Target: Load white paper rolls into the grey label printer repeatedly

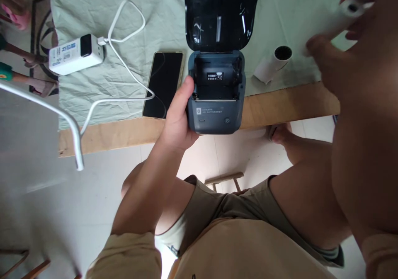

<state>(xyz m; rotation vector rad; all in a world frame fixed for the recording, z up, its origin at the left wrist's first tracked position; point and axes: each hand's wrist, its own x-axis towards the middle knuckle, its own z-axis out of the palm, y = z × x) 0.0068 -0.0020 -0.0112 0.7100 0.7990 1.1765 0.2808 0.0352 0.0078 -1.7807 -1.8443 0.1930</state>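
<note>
At the wooden table edge, left hand (177,119) grips the open dark-grey plastic mini printer (214,92); right hand (351,51) pinches a white paper roll (342,15)

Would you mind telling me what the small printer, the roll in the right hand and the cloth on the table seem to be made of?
The printer looks like matte grey-blue plastic, with a glossier dark lid that shows reflections. The roll in the right hand seems to be white paper wound round a hollow core, though it is blurred. The cloth looks like thin pale green woven fabric, judging by its many creases.
</note>
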